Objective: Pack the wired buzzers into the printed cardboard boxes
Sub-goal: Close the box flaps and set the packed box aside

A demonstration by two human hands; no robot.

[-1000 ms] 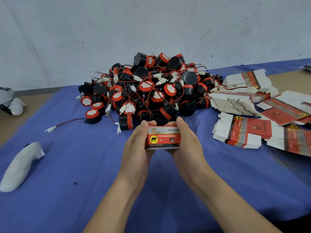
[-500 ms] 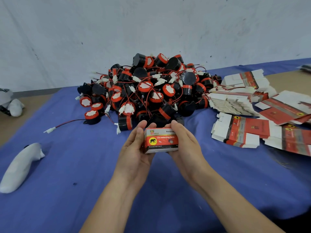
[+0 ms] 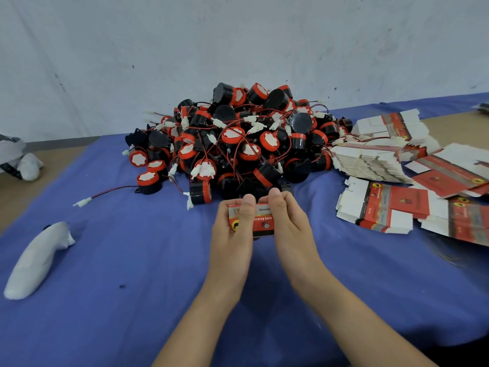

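Observation:
I hold one small red printed cardboard box (image 3: 262, 219) between both hands, just in front of the buzzer pile. My left hand (image 3: 232, 229) grips its left end, with the thumb laid over the top face. My right hand (image 3: 287, 221) grips its right end, thumb on the top edge. A big pile of black and red wired buzzers (image 3: 238, 144) lies behind the box on the blue cloth. One lone buzzer (image 3: 148, 181) sits at the pile's left, its red wire trailing left. Flat unfolded boxes (image 3: 383, 207) are stacked at the right.
A blue cloth (image 3: 132, 260) covers the table. A white wrapped object (image 3: 37, 258) lies at the left near the front. Another white and black object (image 3: 18, 160) sits at the far left edge. A white wall stands close behind the pile.
Both thumbs have slid inward over the top of the box, the left one now covering its left part. The box stays in the same place in front of the pile.

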